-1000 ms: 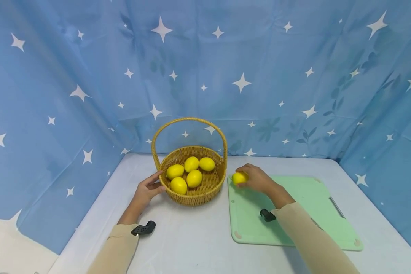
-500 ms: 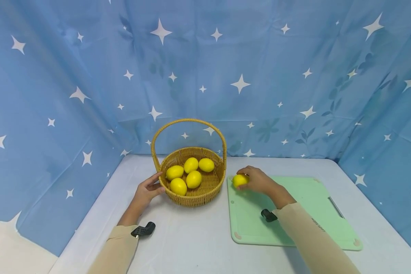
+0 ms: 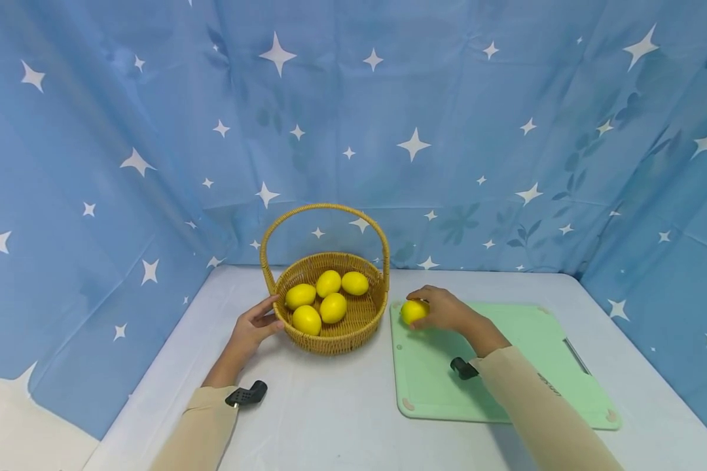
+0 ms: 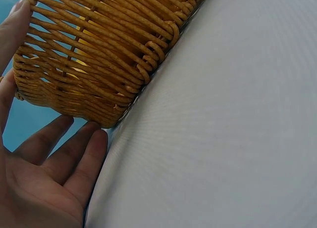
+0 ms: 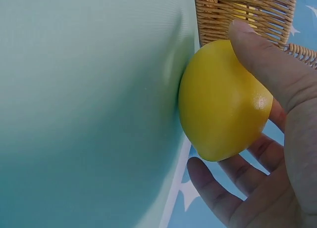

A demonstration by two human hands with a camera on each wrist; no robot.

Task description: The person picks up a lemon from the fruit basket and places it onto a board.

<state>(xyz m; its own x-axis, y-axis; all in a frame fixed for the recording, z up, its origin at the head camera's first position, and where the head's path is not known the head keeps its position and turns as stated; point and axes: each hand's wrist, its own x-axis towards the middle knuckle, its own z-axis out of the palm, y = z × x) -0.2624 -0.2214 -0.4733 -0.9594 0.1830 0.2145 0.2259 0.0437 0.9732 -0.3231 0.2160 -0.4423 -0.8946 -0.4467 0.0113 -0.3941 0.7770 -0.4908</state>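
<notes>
Fingers (image 5: 213,188) of the right hand (image 3: 444,311) curve round one lemon (image 3: 414,312), thumb (image 5: 262,57) laid across its side. That lemon is at the far left corner of a pale green cutting board (image 3: 436,386) and looks to be touching its surface.

Left hand (image 3: 252,330): fingers spread wide and fairly straight, touching the outer left side of a wicker basket (image 3: 342,343). In the left wrist view three fingertips reach low by its base.

Basket upright near the far edge of the counter (image 3: 330,405), left of centre; tall arched handle (image 3: 324,206) standing up. Inside, five lemons (image 3: 333,308), bunched mostly toward the left and back; woven floor shows at front right.

Cutting board flat, just beside the basket, toward the counter's right edge; a narrow slot (image 3: 577,356) near its own right edge.

Beige sleeves (image 3: 197,428) on both arms, a black device (image 3: 247,394) at each wrist. Blue curtain (image 3: 353,98) with white stars behind the counter's far edge.
</notes>
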